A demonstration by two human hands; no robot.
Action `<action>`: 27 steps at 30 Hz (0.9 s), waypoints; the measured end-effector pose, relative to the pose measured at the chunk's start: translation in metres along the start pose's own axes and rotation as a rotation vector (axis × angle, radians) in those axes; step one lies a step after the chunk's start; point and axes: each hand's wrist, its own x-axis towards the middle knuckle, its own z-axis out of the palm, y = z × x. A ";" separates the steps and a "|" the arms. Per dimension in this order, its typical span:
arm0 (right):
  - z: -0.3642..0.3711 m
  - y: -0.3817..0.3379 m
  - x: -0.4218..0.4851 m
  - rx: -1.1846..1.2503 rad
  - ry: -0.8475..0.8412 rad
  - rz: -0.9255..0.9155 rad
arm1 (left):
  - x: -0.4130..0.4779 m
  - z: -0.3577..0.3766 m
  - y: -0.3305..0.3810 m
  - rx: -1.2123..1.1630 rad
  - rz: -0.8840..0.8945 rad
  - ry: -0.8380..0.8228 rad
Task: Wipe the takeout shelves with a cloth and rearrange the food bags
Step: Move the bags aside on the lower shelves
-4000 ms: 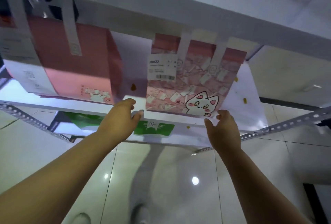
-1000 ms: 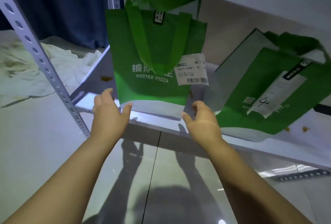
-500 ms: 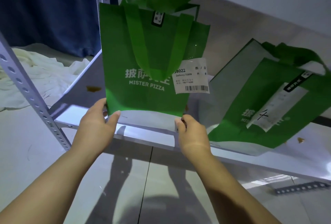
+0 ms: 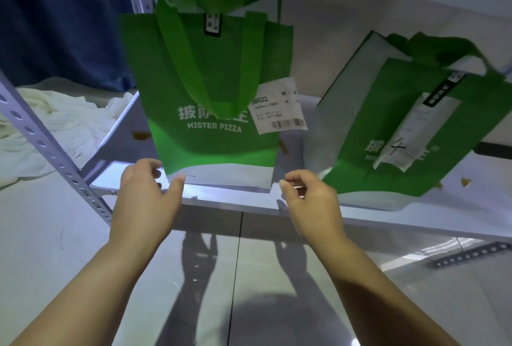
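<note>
While the cloth (image 4: pixel 55 124) lies crumpled on the floor, left of the post (image 4: pixel 55 157) and well apart from both hands, the step in hand looks like arranging, not wiping. The left hand (image 4: pixel 146 196) cups the lower left corner of the bag (image 4: pixel 210 68), with the thumb on the white base band and the fingers curved at the side edge. How firm that hold is I cannot tell. The bag stands upright at the front left of the shelf (image 4: pixel 227 199), its slip (image 4: pixel 279 107) facing out. The right hand (image 4: pixel 313 199) hovers just beside the lower right corner, fingers loosely curled and holding nothing.

To do this well, both hands should take the base corners and slide the bag square to the shelf edge, label forward. Pushing high would likely fold the soft fabric or tip the bag. The second bag (image 4: pixel 357 176) leans to the right and probably needs standing up next. The brown stains (image 4: pixel 140 135) beside and behind the bags call for fetching the cloth first, and I would lift the bags rather than drag them through the stains.
</note>
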 end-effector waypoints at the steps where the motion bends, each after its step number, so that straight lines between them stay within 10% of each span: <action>1: -0.007 0.006 -0.004 -0.009 0.013 0.001 | -0.004 0.002 0.005 0.028 0.046 0.003; 18: -0.162 0.124 -0.007 -0.260 0.304 0.218 | -0.071 0.119 0.142 -0.035 0.451 -0.316; 27: -0.161 0.138 0.022 -0.243 0.054 0.238 | -0.072 0.149 0.158 -0.012 0.318 -0.391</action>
